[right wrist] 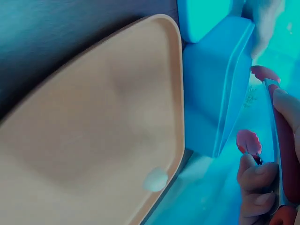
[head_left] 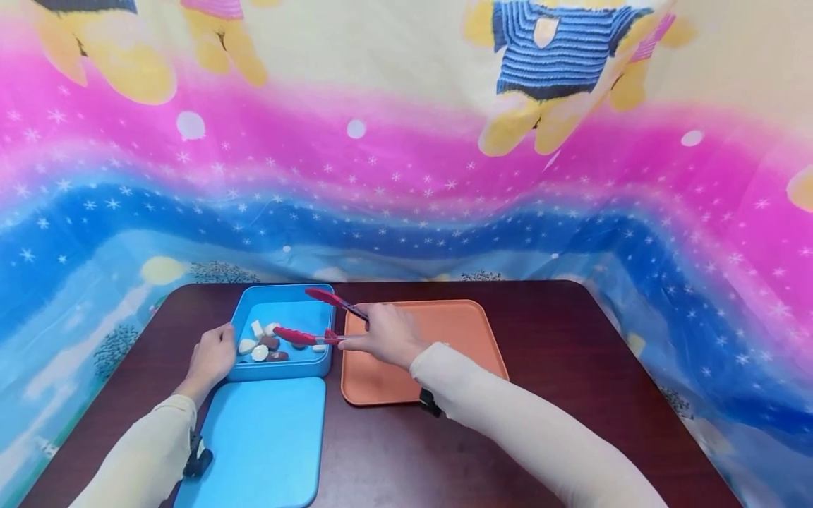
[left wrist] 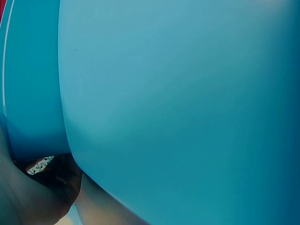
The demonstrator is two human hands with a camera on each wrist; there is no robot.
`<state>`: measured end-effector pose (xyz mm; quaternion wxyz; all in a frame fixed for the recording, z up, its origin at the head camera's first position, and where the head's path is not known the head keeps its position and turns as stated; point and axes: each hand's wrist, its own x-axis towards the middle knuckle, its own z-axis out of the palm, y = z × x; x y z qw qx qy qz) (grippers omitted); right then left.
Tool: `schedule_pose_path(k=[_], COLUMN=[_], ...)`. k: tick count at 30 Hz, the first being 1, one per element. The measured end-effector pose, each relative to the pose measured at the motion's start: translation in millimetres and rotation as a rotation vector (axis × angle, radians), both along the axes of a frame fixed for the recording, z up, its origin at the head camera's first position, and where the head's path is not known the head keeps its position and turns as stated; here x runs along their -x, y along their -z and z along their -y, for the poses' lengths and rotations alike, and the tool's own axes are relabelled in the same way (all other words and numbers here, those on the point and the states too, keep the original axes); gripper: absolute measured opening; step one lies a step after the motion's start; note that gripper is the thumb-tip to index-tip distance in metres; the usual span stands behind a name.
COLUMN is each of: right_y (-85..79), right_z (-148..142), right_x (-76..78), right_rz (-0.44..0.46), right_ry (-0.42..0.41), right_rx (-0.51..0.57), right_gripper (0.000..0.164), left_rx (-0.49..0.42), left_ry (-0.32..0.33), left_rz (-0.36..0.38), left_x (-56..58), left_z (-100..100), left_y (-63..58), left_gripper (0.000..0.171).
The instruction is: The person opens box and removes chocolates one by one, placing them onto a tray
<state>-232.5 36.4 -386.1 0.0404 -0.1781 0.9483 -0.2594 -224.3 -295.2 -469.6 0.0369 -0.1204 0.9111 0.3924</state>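
My right hand (head_left: 390, 335) grips a pair of red-tipped tongs (head_left: 298, 337) whose arms are spread apart over the blue box (head_left: 327, 363). Inside the box lie several small white and brown pieces (head_left: 260, 353) that look like chocolates, some of them behind the lower tong arm. At the box's left wall, my left hand (head_left: 212, 353) holds on near the front corner. The right wrist view shows the tongs' scalloped tips (right wrist: 249, 142) with nothing between them. One white piece (right wrist: 155, 179) sits on the orange tray (right wrist: 117, 117), close to its rim.
A flat light-blue lid (head_left: 260, 437) lies on the dark wooden table (head_left: 559, 367), in front of the box. The orange tray stands just right of the box, partly under my right forearm. A printed cloth (head_left: 406, 183) hangs behind the table and around its sides.
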Motion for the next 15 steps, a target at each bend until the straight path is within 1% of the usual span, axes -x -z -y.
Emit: schedule_pose_path(k=[4, 12, 15], right_y=[2.5, 6.2, 7.3], right_z=[16.3, 40.4, 46.9], right_x=[4.1, 11.4, 13.3], right_rz=[-0.007, -0.017, -0.035], right_ry=[-0.022, -0.014, -0.037], right_rx=[-0.033, -0.134, -0.165], right_gripper=[0.060, 0.065, 0.062], left_rx=[0.002, 0.007, 0.007], left_ry=[0.002, -0.006, -0.014], left_rz=[0.000, -0.014, -0.011], left_x=[0.1, 0.9, 0.8], left_z=[-0.6, -1.3, 0.3], left_y=[0.0, -2.5, -0.7], left_gripper=[0.067, 0.067, 0.068])
